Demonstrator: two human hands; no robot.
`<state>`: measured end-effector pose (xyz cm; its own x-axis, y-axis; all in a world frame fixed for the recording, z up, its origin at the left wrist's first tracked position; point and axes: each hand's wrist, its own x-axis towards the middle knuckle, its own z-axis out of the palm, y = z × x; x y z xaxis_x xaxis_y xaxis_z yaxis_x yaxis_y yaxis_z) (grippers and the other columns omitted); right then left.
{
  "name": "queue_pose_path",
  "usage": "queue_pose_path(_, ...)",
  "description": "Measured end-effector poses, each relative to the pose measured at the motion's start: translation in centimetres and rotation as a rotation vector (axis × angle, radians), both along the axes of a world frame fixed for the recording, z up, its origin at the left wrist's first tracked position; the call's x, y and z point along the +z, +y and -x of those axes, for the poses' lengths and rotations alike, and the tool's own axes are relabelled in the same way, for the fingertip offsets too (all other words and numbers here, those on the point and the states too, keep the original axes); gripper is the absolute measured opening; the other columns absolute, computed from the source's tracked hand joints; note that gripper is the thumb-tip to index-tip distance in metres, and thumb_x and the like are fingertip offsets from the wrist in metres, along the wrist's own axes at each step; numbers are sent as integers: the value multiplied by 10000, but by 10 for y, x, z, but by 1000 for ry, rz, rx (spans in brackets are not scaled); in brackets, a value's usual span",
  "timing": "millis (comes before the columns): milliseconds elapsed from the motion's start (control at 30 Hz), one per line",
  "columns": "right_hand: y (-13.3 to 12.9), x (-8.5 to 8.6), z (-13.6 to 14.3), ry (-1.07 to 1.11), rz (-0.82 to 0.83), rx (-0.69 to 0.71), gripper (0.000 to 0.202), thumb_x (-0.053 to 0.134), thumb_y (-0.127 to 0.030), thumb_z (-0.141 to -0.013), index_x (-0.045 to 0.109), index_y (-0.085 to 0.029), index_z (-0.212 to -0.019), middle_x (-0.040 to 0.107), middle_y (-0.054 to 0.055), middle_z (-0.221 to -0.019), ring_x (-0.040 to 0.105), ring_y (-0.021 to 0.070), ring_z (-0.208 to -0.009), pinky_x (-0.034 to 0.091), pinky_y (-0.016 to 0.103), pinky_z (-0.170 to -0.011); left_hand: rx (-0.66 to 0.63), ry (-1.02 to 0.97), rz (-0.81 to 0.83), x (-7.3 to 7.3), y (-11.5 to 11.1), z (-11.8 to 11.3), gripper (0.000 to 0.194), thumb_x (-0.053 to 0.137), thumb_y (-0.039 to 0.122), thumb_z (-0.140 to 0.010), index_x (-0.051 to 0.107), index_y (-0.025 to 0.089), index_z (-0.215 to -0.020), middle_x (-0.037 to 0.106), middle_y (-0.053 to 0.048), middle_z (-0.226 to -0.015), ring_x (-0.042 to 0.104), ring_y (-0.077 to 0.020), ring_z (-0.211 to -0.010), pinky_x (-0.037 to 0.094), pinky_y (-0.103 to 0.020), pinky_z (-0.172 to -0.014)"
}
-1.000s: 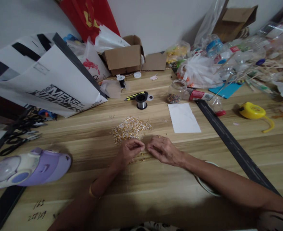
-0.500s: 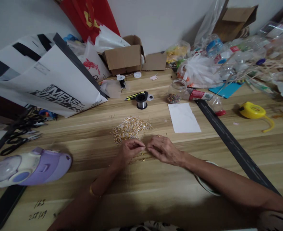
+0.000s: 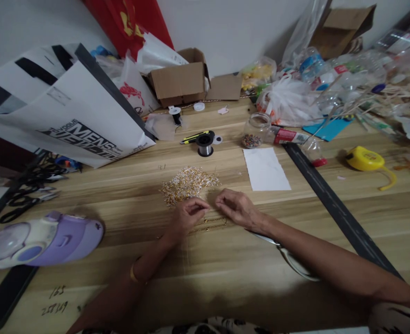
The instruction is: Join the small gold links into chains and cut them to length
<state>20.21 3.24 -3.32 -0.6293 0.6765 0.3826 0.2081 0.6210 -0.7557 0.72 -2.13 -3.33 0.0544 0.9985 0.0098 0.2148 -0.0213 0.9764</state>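
My left hand is pinched closed at the near edge of a pile of small gold and clear beaded pieces; what its fingertips hold is too small to name. To its right, a short gap away, my right hand is also closed in a pinch, its contents too tiny to make out. A thin gold chain lies on the wooden table just below both hands. Under my right forearm, scissors with pale handles are partly covered. Faint thread hangs below my left hand.
Beyond the pile stand a wire spool and a cutter. A bead jar and white paper lie right of them. A purple bottle is at left, a yellow tape measure at right.
My right hand has moved slightly up and right, widening the gap between the hands. More of the chain and the scissors' blades now show. My left hand has barely moved.
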Motion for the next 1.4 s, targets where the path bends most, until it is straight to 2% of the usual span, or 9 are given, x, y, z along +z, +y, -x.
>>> queue_pose_path(100,1,2,-1,16,98,-36,96,505,-201,-865,564,-153,-807,569,12,-711,501,117,-622,384,210,-561,8,163,-134,5,1,4,49,627,165,-737,675,161,-748,672,-43,-772,618,-147,-741,481,-254,-710)
queue_pose_path(200,2,2,0,32,120,-38,103,509,-211,-860,564,-154,-795,570,11,-712,504,118,-630,391,212,-573,-13,326,-220,16,5,11,67,614,156,-745,675,175,-723,678,-45,-756,614,-159,-752,472,-276,-728)
queue_pose_path(333,2,1,0,36,103,-37,103,507,-198,-856,564,-156,-781,559,6,-699,492,114,-613,376,209,-557,-150,508,-238,27,11,25,80,612,143,-742,679,184,-729,687,-38,-761,604,-172,-765,451,-294,-740)
queue_pose_path(433,1,1,-1,21,92,-38,93,510,-188,-856,564,-158,-786,557,5,-699,486,112,-606,368,210,-553,-207,667,-248,32,13,38,121,574,143,-779,672,188,-724,666,-33,-757,584,-173,-777,431,-286,-739)
queue_pose_path(600,1,-1,-1,4,80,-16,81,511,-171,-849,566,-158,-791,566,6,-712,480,108,-598,358,207,-540,-353,888,-202,41,11,53,172,520,152,-814,659,183,-718,636,-29,-740,560,-173,-754,392,-272,-705)
queue_pose_path(767,1,-1,0,9,68,-15,80,511,-159,-848,565,-158,-789,573,9,-722,490,110,-606,365,208,-550,-390,964,-177,44,9,48,183,505,118,-808,639,175,-698,623,-24,-720,540,-167,-720,369,-266,-683)
queue_pose_path(1033,2,-4,0,14,63,-19,76,515,-157,-846,567,-158,-790,578,12,-721,499,114,-623,369,205,-552,-384,1028,-208,38,9,42,197,484,130,-836,617,164,-695,591,-27,-711,523,-161,-715,372,-272,-694)
queue_pose_path(1400,0,1,0,16,78,-18,80,507,-145,-839,560,-161,-782,575,9,-722,489,107,-608,356,204,-544,-406,1072,-175,36,10,41,198,485,157,-866,616,155,-718,604,-40,-748,533,-175,-764,383,-289,-731)
